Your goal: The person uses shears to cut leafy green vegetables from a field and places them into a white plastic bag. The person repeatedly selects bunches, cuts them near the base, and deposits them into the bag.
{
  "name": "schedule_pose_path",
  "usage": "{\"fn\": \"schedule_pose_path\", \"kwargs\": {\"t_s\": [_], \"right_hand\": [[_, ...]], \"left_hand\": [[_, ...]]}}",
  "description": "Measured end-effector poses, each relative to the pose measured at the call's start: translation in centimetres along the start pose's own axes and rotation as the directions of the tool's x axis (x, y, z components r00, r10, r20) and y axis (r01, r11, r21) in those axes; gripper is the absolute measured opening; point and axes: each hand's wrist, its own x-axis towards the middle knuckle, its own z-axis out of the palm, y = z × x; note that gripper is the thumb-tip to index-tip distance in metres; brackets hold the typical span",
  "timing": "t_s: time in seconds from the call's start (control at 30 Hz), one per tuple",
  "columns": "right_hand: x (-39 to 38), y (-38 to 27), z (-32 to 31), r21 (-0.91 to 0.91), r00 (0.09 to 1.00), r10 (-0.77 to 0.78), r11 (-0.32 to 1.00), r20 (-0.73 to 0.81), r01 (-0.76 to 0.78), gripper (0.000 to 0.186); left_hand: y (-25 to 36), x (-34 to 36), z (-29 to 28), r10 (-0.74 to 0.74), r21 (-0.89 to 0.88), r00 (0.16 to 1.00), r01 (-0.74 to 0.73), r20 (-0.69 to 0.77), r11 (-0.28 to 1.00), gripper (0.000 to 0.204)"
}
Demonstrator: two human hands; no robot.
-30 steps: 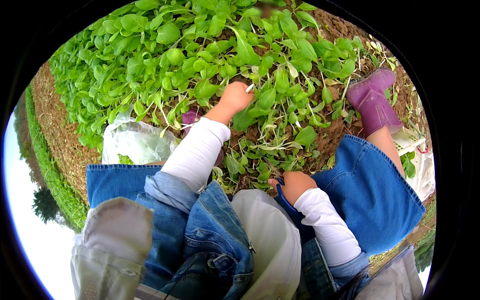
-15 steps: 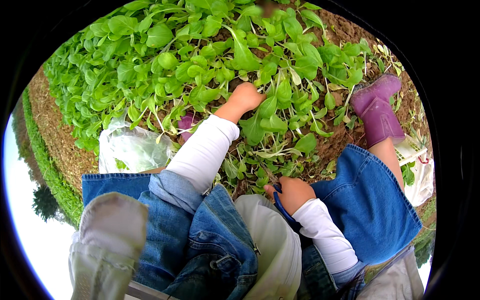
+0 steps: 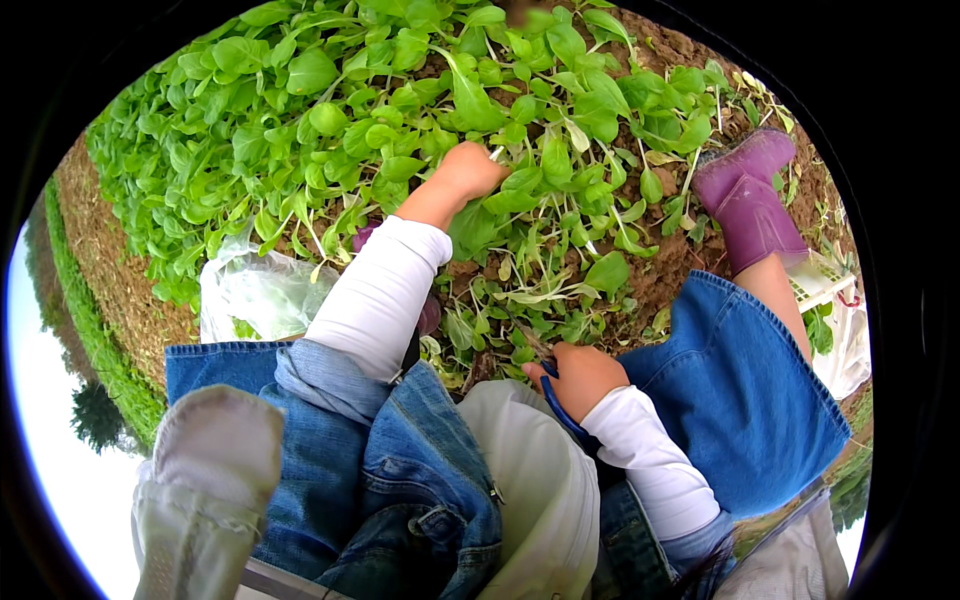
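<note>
Among the bright green leafy greens (image 3: 475, 100), my left hand (image 3: 468, 172) is closed, with a pale stem (image 3: 497, 154) poking out by its fingers and leaves drooping beside it. How many plants it grips is hidden. My right hand (image 3: 585, 382) is wrapped round the blue handles of a pair of scissors (image 3: 553, 400), low and close to my lap. Their blades point up and left over trimmed, wilted leaves (image 3: 540, 300) on the soil, and no stem shows clearly between them.
A clear plastic bag (image 3: 262, 295) lies left of my left forearm. At the right are a purple boot (image 3: 750, 200) on my foot, a pale slotted basket (image 3: 820, 280) and a white bag (image 3: 845, 345). Brown soil (image 3: 665, 215) shows between the plants.
My left hand has shifted a little left and up, still closed. The right hand with the scissors has stayed almost in place, and the view has moved slightly.
</note>
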Motion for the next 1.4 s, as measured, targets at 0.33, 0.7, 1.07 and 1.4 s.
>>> {"fn": "schedule_pose_path", "kwargs": {"t_s": [0.33, 0.7, 1.07, 1.4], "right_hand": [[-0.5, -0.1, -0.8, 0.03, 1.0, -0.002, 1.0, -0.011, 0.002, 0.047], [-0.7, 0.2, -0.7, 0.068, 0.998, -0.018, 0.997, -0.055, 0.022, 0.046], [-0.7, 0.4, -0.8, 0.066, 0.999, -0.014, 0.998, -0.049, 0.017, 0.046], [-0.5, 0.8, -0.7, 0.093, 0.997, -0.024, 0.995, -0.069, 0.031, 0.044]], "left_hand": [[5.2, -1.8, -2.1, 0.216, 0.201, 0.975, -0.203, -0.045, 0.958, 0.048], [5.9, -0.6, -2.8, 0.057, -0.452, 0.997, -0.025, 0.057, 0.892, 0.037], [2.0, 0.5, -0.1, 0.205, 0.242, 0.975, -0.219, 0.083, 0.945, 0.016], [3.9, 0.7, -0.1, 0.025, 0.205, 0.975, -0.071, 0.219, 0.976, 0.017]]}}
